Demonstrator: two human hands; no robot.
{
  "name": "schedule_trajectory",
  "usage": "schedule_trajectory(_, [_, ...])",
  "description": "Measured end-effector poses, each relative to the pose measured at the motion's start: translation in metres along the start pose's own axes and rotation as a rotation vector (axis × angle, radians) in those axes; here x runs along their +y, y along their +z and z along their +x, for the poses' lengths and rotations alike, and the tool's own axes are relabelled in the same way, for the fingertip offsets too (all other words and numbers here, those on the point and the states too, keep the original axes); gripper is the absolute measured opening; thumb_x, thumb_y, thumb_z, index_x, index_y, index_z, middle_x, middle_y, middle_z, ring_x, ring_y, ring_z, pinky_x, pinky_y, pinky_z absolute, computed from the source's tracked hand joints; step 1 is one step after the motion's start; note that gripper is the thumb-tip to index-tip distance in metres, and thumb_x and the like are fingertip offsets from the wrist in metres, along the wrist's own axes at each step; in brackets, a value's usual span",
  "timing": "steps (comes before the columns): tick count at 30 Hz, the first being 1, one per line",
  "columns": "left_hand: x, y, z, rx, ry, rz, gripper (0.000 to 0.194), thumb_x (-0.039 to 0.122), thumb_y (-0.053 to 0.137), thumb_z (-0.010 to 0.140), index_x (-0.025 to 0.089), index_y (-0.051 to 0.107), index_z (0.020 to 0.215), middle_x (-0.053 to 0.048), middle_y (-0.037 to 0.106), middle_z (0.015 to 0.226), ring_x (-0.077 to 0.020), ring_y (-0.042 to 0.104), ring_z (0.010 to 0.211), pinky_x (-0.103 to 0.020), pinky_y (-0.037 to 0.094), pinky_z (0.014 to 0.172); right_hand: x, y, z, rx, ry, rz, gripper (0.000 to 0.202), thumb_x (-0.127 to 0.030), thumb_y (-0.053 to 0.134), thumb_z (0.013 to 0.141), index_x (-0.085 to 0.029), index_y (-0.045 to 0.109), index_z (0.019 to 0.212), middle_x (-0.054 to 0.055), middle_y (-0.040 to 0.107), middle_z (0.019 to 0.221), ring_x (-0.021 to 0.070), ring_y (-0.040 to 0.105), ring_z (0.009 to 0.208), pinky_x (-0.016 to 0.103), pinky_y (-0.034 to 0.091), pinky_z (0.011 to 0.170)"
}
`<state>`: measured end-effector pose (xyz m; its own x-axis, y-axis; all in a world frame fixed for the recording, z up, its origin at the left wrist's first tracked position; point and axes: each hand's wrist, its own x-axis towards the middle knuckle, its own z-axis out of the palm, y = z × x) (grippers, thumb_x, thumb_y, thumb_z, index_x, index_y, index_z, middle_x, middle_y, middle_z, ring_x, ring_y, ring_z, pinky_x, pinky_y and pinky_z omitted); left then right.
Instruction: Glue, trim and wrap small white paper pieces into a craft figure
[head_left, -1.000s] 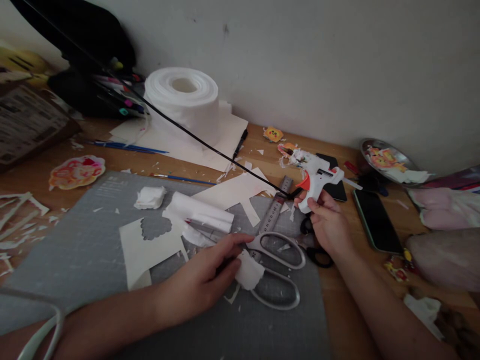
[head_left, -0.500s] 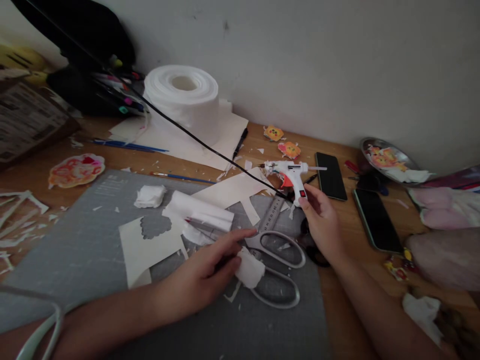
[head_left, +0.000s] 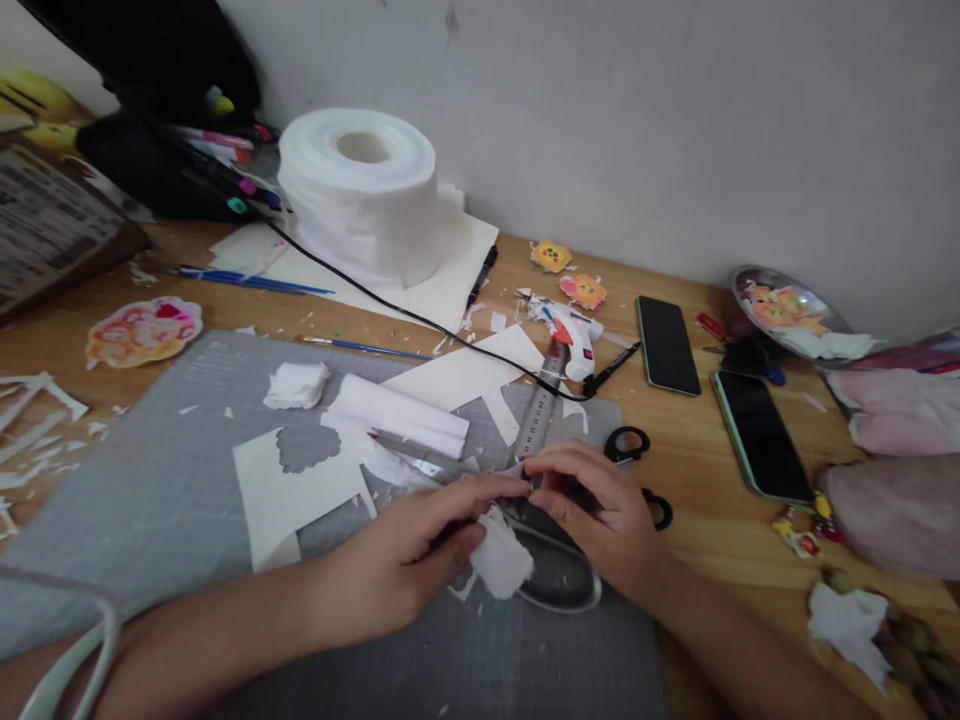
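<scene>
My left hand (head_left: pixel 409 545) is closed on a small folded white tissue (head_left: pixel 502 555), its index finger stretched out. The thumb is at the tissue's left edge. My right hand (head_left: pixel 600 510) pinches something small and pale beside my left index fingertip; its shape is mostly hidden. Beneath both hands lie large grey-handled scissors (head_left: pixel 574 590), partly covered, and a metal ruler (head_left: pixel 537 415). The white glue gun (head_left: pixel 579 350) lies on its side beyond the ruler, untouched. A rolled white tissue (head_left: pixel 405 415) and cut card (head_left: pixel 300 490) rest on the grey mat (head_left: pixel 172 450).
A big white tissue roll (head_left: pixel 360 215) stands at the back on paper. Two phones (head_left: pixel 667 345), black-handled scissors (head_left: pixel 628 444) and a metal bowl (head_left: pixel 787 310) are on the right. A black cord (head_left: pixel 360 285) crosses the table. Painted cutouts (head_left: pixel 142 330) and paper scraps lie left.
My right hand has let go of the glue gun and come toward me and left to my left fingertips. The gun lies down, and the cord hangs lower. The folded tissue has tilted slightly.
</scene>
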<state>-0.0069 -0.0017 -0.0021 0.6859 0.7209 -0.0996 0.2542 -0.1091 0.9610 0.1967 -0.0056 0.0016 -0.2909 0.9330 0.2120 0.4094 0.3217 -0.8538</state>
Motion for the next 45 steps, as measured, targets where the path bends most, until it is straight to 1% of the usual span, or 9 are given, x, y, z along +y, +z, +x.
schedule_trajectory(4, [0.001, 0.0, 0.0, -0.01, 0.018, 0.011, 0.042, 0.011, 0.038, 0.084, 0.029, 0.043, 0.122, 0.0, 0.053, 0.122, -0.0143, 0.047, 0.112, -0.027, 0.038, 0.094, 0.0, 0.0, -0.001, -0.019, -0.063, -0.005, 0.016, -0.017, 0.057, 0.078, -0.023, 0.06, 0.091, 0.002, 0.063, 0.084, 0.0133, 0.058, 0.079, 0.025, 0.046, 0.071])
schedule_trajectory(11, [0.002, -0.001, 0.0, -0.026, -0.021, 0.009, 0.04, 0.014, 0.038, 0.085, 0.028, 0.042, 0.122, 0.0, 0.052, 0.121, -0.0134, 0.047, 0.11, -0.025, 0.037, 0.093, -0.001, 0.002, -0.001, -0.013, -0.015, 0.005, 0.005, -0.018, 0.054, 0.079, -0.021, 0.057, 0.077, 0.001, 0.061, 0.074, 0.0123, 0.056, 0.069, 0.024, 0.045, 0.064])
schedule_trajectory(15, [0.003, 0.001, 0.002, 0.022, -0.13, -0.083, 0.038, 0.018, 0.038, 0.084, 0.022, 0.04, 0.122, -0.002, 0.059, 0.092, -0.0124, 0.054, 0.081, -0.022, 0.044, 0.071, 0.001, 0.001, -0.002, 0.022, 0.133, -0.032, 0.011, -0.024, 0.047, 0.083, -0.02, 0.053, 0.075, 0.0, 0.056, 0.067, 0.0119, 0.053, 0.062, 0.023, 0.042, 0.057])
schedule_trajectory(17, [0.003, 0.003, 0.004, 0.038, -0.186, -0.176, 0.039, 0.021, 0.039, 0.084, 0.021, 0.037, 0.122, 0.002, 0.055, 0.074, -0.0102, 0.05, 0.063, -0.02, 0.042, 0.059, 0.002, 0.001, -0.003, 0.022, 0.175, -0.004, 0.012, -0.025, 0.043, 0.085, -0.02, 0.052, 0.078, 0.0, 0.055, 0.068, 0.0116, 0.053, 0.062, 0.023, 0.042, 0.057])
schedule_trajectory(19, [0.002, 0.004, 0.005, 0.048, -0.22, -0.269, 0.037, 0.023, 0.042, 0.082, 0.02, 0.038, 0.119, 0.003, 0.051, 0.068, -0.0093, 0.047, 0.058, -0.02, 0.04, 0.055, 0.003, 0.001, -0.004, 0.009, 0.18, 0.014, 0.013, -0.024, 0.041, 0.086, -0.02, 0.051, 0.08, 0.0, 0.056, 0.071, 0.0112, 0.053, 0.062, 0.023, 0.041, 0.058])
schedule_trajectory(26, [-0.001, 0.002, 0.011, 0.093, -0.32, -0.532, 0.033, 0.028, 0.054, 0.073, 0.017, 0.043, 0.102, 0.005, 0.054, 0.064, -0.0086, 0.05, 0.055, -0.021, 0.04, 0.056, 0.002, 0.001, -0.004, -0.049, 0.136, -0.126, 0.031, -0.025, 0.039, 0.086, -0.018, 0.039, 0.055, -0.004, 0.04, 0.051, 0.0085, 0.039, 0.049, 0.022, 0.03, 0.048])
schedule_trajectory(34, [0.002, 0.0, 0.015, 0.114, -0.366, -0.633, 0.033, 0.026, 0.059, 0.069, 0.016, 0.042, 0.096, 0.005, 0.059, 0.06, -0.0078, 0.054, 0.052, -0.02, 0.04, 0.053, 0.001, -0.001, -0.004, -0.118, 0.145, 0.036, 0.018, -0.032, 0.047, 0.082, -0.019, 0.047, 0.07, -0.003, 0.045, 0.059, 0.0088, 0.041, 0.052, 0.02, 0.032, 0.047])
schedule_trajectory(37, [0.001, 0.0, 0.016, 0.123, -0.387, -0.631, 0.033, 0.027, 0.061, 0.068, 0.017, 0.043, 0.095, 0.006, 0.058, 0.056, -0.0088, 0.055, 0.051, -0.02, 0.04, 0.053, 0.0, -0.001, -0.004, -0.178, 0.104, -0.006, 0.014, -0.028, 0.055, 0.077, -0.018, 0.047, 0.07, -0.004, 0.047, 0.06, 0.0081, 0.042, 0.053, 0.019, 0.032, 0.049])
schedule_trajectory(45, [0.001, -0.001, 0.015, 0.125, -0.312, -0.578, 0.02, 0.034, 0.05, 0.078, 0.017, 0.047, 0.088, 0.003, 0.062, 0.062, -0.0121, 0.057, 0.06, -0.022, 0.042, 0.056, 0.001, 0.003, -0.003, -0.151, 0.122, -0.081, 0.012, -0.025, 0.052, 0.079, -0.018, 0.049, 0.07, -0.003, 0.049, 0.062, 0.0084, 0.044, 0.057, 0.02, 0.034, 0.053])
